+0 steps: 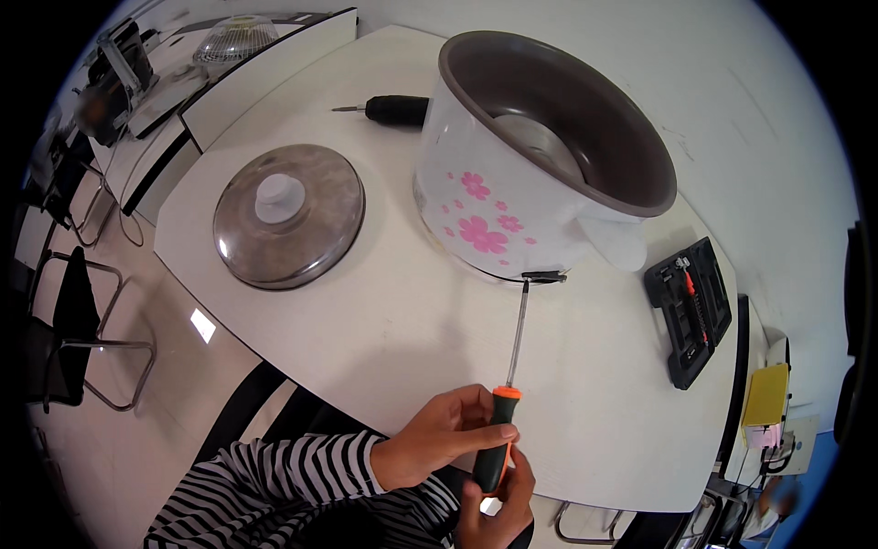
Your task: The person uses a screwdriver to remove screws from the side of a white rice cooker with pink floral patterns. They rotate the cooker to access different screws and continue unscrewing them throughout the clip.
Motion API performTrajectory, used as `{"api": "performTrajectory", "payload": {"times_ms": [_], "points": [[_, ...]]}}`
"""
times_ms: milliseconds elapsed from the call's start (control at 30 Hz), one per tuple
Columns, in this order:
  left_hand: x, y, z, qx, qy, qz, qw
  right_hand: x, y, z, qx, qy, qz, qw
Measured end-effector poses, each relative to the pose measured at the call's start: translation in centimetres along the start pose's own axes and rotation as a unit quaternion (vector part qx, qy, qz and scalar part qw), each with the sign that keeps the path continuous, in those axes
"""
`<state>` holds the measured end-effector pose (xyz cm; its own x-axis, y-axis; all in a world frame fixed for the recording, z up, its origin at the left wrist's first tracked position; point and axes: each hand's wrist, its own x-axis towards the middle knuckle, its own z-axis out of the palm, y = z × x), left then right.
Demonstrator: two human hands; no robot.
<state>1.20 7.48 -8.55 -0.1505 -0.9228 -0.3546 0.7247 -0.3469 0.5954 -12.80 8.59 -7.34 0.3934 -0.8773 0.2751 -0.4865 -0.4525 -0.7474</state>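
My left hand (pixel 450 430) and my right hand (pixel 501 508) both grip a green-and-orange screwdriver (pixel 497 453) near the table's front edge, the left higher on its handle, the right at its lower end. Its long shaft points away from me, with its tip at a small black part (pixel 544 275) by the lower edge of a white cooker pot (pixel 457 206) with pink flowers and a dark brown interior. Whether the tip touches that part I cannot tell. A steel lid (pixel 311 220) with a white knob lies left of the pot.
The white table (pixel 366 339) also holds a black-handled tool (pixel 395 110) behind the pot and an open black tool case (pixel 672 320) at the right. A black chair (pixel 69 320) stands left, near another desk with a wire fan cage (pixel 233 41). Blurred people appear at both sides.
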Motion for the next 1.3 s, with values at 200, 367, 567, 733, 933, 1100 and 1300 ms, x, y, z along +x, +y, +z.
{"api": "performTrajectory", "payload": {"times_ms": [200, 367, 567, 733, 933, 1100, 1300], "points": [[0.1, -0.2, 0.0, 0.034, 0.035, 0.011, 0.999, 0.3, -0.3, 0.5, 0.088, -0.028, 0.043, 0.995], [-0.8, 0.8, -0.2, -0.041, -0.072, 0.011, 0.996, -0.2, 0.9, 0.4, 0.614, -0.112, 0.347, 0.7], [-0.6, 1.2, -0.1, -0.006, -0.04, 0.032, 0.999, -0.6, 1.0, 0.4, 0.572, -0.101, 0.23, 0.78], [0.2, 0.5, 0.5, -0.027, 0.017, 0.017, 0.999, 0.4, -0.6, 0.7, -0.156, 0.054, -0.062, 0.984], [0.6, 0.1, 0.9, 0.002, -0.022, 0.009, 1.0, 0.5, -0.1, 0.7, 0.338, 0.008, 0.18, 0.924], [0.3, 0.5, -0.2, 0.019, -0.08, 0.027, 0.996, 0.2, 1.3, 0.1, 0.705, -0.097, 0.379, 0.592], [0.2, 1.1, -0.1, 0.033, 0.009, 0.026, 0.999, 0.4, 0.8, 0.8, 0.377, -0.052, 0.16, 0.911]]}}
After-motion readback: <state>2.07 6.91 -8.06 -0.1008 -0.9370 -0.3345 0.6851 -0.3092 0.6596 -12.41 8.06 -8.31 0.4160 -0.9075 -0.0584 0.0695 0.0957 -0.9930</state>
